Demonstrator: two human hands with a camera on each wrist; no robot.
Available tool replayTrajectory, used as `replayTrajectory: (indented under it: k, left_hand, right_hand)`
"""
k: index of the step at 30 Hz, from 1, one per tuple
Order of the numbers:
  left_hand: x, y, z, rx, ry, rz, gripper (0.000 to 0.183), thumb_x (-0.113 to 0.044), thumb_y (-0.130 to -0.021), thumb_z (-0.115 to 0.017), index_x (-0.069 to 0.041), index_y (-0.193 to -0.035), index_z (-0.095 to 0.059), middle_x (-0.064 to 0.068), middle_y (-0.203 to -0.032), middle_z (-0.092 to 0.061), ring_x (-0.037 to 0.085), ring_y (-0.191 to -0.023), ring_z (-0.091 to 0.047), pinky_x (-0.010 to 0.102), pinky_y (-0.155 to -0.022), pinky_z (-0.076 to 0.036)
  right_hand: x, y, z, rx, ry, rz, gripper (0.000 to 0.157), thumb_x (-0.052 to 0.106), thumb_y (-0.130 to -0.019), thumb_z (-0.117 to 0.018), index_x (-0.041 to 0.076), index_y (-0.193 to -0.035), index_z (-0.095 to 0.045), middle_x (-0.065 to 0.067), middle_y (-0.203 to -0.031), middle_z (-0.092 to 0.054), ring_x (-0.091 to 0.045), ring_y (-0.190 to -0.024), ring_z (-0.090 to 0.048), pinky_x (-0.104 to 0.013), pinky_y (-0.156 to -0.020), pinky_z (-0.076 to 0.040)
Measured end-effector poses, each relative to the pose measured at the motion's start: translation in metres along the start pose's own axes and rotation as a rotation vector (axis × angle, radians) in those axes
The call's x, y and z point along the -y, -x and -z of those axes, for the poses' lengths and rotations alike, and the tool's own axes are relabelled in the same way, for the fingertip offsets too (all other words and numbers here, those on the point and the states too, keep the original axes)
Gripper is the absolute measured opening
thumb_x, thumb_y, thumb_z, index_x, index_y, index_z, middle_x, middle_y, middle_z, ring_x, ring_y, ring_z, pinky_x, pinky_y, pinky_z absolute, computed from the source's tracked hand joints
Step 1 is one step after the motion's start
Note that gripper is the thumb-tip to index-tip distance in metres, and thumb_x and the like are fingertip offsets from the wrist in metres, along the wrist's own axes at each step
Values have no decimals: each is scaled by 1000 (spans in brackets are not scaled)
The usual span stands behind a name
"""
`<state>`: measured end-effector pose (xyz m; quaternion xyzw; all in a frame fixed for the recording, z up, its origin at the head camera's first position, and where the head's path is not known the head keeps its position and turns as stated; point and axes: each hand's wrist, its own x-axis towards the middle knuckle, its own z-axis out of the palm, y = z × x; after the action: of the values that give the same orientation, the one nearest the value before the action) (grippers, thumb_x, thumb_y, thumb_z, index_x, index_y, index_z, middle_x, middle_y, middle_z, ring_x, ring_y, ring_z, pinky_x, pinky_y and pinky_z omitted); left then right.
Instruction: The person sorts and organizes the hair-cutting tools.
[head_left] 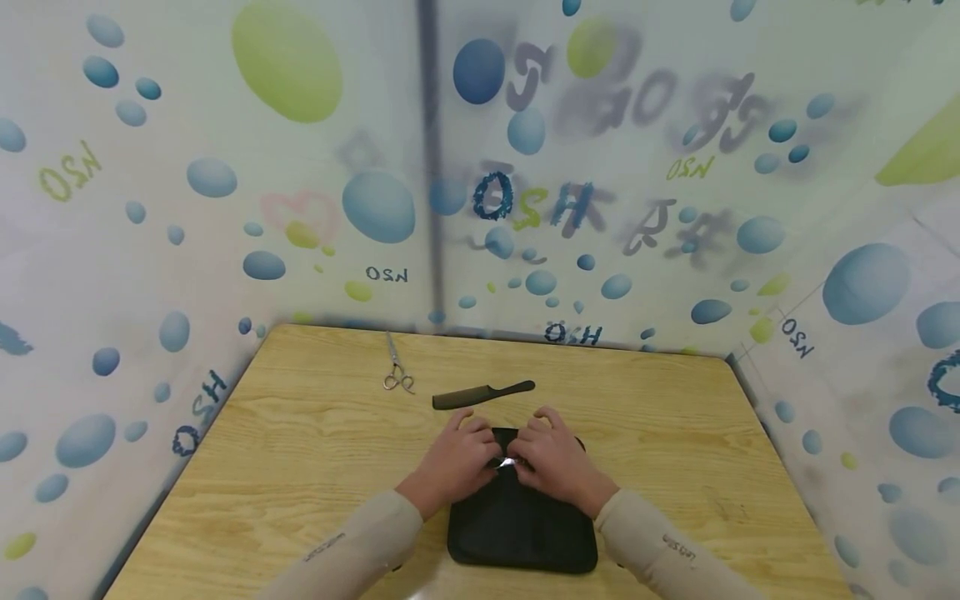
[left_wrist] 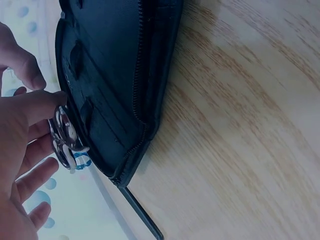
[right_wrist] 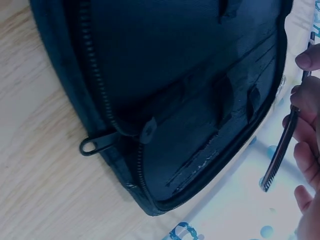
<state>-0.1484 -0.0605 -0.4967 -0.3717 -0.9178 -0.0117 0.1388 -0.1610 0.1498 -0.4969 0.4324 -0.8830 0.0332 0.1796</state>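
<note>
L hand [head_left: 467, 456], R hand [head_left: 557, 461] prob. holding scissors [head_left: 507, 462].

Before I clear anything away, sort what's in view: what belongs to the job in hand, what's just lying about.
In the job:
Held scissors, between left hand and right hand
Black zip case, beneath them

Lying about, seemingly:
Dark comb, on the table beyond the case
Loose scissors, left of the comb
Neither is touched, though both may belong to the kit.
</note>
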Motion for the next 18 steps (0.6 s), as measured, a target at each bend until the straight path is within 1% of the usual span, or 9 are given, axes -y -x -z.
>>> replayTrajectory:
  k: [5,11,15,18]
  left_hand:
    - [-1,-2,2,31,0,-5,17,-41,-81,-75,-26,-90,-75,-10,-90,-70,15,-104,-57,47,-109,-39]
    - [0,-2,5,68,15,0,16,-41,-81,-75,-28,-90,-75,-10,-89,-70,15,-103,-57,47,-108,-39]
    - [3,1,4,52,27,13,16,-41,-80,-75,-28,-90,-75,-10,-91,-71,15,-102,-58,47,-107,-40]
    - [7,4,4,30,29,25,16,-41,-79,-76,-28,-89,-75,-9,-90,-71,15,-101,-59,47,-105,-41]
  right_hand:
    - [1,3,-2,-21,1,9,5,25,-81,-73,24,-83,-69,10,-77,-62,-11,-76,-54,-44,-99,-42]
    - [3,7,-4,-43,6,6,8,29,-83,-75,25,-89,-71,11,-82,-65,-11,-81,-57,-44,-99,-42]
    - [-1,12,-4,-34,-1,-33,16,33,-85,-75,24,-97,-71,9,-90,-68,-13,-88,-60,-45,-102,-42]
    - [-6,17,-1,15,0,-92,23,35,-86,-73,23,-106,-70,6,-98,-69,-14,-95,-61,-46,-104,-41]
